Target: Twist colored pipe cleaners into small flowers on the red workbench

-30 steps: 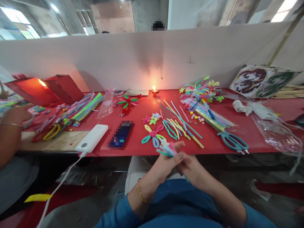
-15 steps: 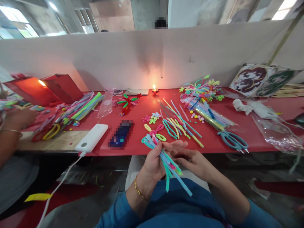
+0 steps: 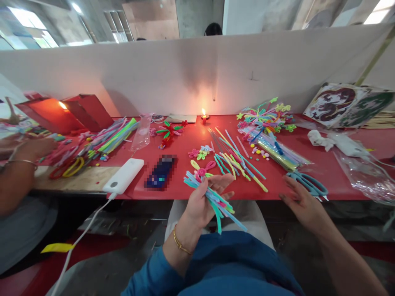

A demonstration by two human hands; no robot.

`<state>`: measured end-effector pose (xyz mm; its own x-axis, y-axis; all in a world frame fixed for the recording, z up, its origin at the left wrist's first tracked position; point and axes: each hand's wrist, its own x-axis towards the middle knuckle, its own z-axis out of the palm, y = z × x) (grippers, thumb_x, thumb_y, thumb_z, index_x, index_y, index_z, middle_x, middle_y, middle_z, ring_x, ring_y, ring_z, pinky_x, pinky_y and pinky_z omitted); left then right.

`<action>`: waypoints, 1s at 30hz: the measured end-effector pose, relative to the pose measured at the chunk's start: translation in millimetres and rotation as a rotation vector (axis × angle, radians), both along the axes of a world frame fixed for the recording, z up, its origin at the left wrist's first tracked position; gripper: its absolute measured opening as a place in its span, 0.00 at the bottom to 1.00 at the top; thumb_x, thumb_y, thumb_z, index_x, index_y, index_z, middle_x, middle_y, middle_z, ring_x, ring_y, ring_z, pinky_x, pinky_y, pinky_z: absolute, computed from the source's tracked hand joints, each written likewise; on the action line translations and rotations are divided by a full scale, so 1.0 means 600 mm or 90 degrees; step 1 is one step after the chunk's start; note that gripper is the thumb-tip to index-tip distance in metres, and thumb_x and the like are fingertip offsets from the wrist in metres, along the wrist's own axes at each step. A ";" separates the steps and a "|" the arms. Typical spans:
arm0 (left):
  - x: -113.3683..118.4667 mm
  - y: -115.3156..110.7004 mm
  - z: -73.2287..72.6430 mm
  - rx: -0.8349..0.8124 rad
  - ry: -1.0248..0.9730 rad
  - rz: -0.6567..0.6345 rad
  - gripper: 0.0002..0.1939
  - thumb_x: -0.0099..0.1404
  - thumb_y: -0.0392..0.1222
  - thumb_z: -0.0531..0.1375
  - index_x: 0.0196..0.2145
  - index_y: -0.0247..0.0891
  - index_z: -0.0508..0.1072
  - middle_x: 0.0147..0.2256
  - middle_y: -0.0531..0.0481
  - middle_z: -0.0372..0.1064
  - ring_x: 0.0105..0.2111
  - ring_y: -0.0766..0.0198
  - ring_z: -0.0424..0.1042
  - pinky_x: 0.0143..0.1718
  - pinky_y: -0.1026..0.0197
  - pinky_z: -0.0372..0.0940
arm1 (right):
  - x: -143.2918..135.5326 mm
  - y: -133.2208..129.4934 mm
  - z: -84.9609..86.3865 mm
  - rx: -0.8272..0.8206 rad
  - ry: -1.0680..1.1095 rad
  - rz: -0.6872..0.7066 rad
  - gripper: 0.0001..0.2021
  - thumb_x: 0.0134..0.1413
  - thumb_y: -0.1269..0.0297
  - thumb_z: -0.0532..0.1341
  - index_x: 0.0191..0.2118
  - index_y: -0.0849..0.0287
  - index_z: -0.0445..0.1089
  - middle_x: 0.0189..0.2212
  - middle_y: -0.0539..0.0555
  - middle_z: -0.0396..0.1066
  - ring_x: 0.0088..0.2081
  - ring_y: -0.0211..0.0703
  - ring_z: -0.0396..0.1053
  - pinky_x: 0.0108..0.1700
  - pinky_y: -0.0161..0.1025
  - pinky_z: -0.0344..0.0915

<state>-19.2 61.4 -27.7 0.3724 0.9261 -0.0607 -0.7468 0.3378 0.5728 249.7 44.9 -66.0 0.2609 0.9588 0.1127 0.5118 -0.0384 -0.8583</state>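
My left hand [image 3: 200, 201] holds a bundle of fuzzy pipe cleaners [image 3: 217, 201] in blue, green and pink, with the thumb pressed on it and the other fingers stretched out. A pink and yellow looped flower [image 3: 203, 172] shows at the bundle's upper end. Away to the right, my right hand [image 3: 304, 203] is open with nothing in it, its fingertips beside the blue-handled scissors [image 3: 308, 183] at the table's front edge. Loose pipe cleaners [image 3: 237, 158] lie beyond my left hand, beside small finished flowers [image 3: 202, 152].
A lit candle [image 3: 204, 119] stands near the white partition [image 3: 154, 78]. A power bank [image 3: 124, 176] and a phone [image 3: 161, 172] lie left. Plastic-wrapped pipe cleaners [image 3: 276, 150] lie right. Another person's hand [image 3: 33, 150] works at far left.
My right hand has left the bundle and moved right to the scissors, its fingers now apart. My left hand still holds the bundle, slightly raised. The view has shifted a little.
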 end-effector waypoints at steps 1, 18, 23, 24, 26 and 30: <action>0.007 -0.001 0.000 0.004 0.023 -0.003 0.15 0.62 0.48 0.52 0.34 0.38 0.75 0.43 0.44 0.72 0.54 0.50 0.60 0.48 0.47 0.60 | -0.009 -0.004 0.006 0.002 0.031 0.017 0.22 0.42 0.55 0.62 0.45 0.55 0.65 0.47 0.59 0.67 0.49 0.53 0.64 0.48 0.50 0.61; 0.043 -0.024 -0.030 -0.083 0.164 0.000 0.14 0.52 0.45 0.63 0.35 0.34 0.75 0.30 0.46 0.74 0.27 0.63 0.71 0.29 0.62 0.64 | -0.206 -0.010 0.036 -0.143 0.259 0.301 0.16 0.52 0.49 0.52 0.31 0.58 0.65 0.18 0.45 0.58 0.19 0.34 0.57 0.20 0.32 0.57; 0.045 -0.024 -0.033 -0.102 0.191 0.016 0.15 0.52 0.47 0.62 0.34 0.32 0.76 0.30 0.44 0.74 0.25 0.63 0.71 0.23 0.64 0.61 | -0.198 -0.013 0.038 -0.129 0.138 0.317 0.20 0.56 0.50 0.48 0.22 0.58 0.61 0.18 0.49 0.62 0.21 0.37 0.60 0.25 0.33 0.58; 0.044 -0.024 -0.034 -0.104 0.196 0.028 0.15 0.52 0.47 0.62 0.33 0.32 0.76 0.31 0.44 0.74 0.25 0.64 0.70 0.23 0.64 0.61 | -0.194 -0.012 0.039 -0.120 0.098 0.312 0.20 0.56 0.51 0.48 0.21 0.58 0.61 0.18 0.49 0.63 0.22 0.37 0.60 0.25 0.34 0.58; 0.041 -0.023 -0.034 -0.110 0.208 0.060 0.13 0.53 0.47 0.62 0.30 0.33 0.75 0.30 0.46 0.74 0.24 0.66 0.69 0.22 0.65 0.60 | -0.183 -0.009 0.043 -0.088 0.035 0.278 0.19 0.56 0.52 0.49 0.21 0.58 0.63 0.19 0.50 0.65 0.23 0.39 0.63 0.27 0.35 0.58; 0.043 -0.026 -0.029 -0.115 0.230 0.056 0.12 0.51 0.47 0.63 0.26 0.34 0.73 0.23 0.51 0.70 0.20 0.69 0.66 0.22 0.66 0.59 | -0.167 0.002 0.050 -0.022 0.070 0.184 0.12 0.52 0.55 0.54 0.29 0.58 0.67 0.26 0.52 0.69 0.28 0.41 0.67 0.30 0.35 0.62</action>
<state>6.8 46.0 -44.8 0.2177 0.9158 -0.3376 -0.5394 0.4012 0.7403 149.8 46.0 -35.8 -0.0148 0.9978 0.0644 0.4098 0.0648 -0.9099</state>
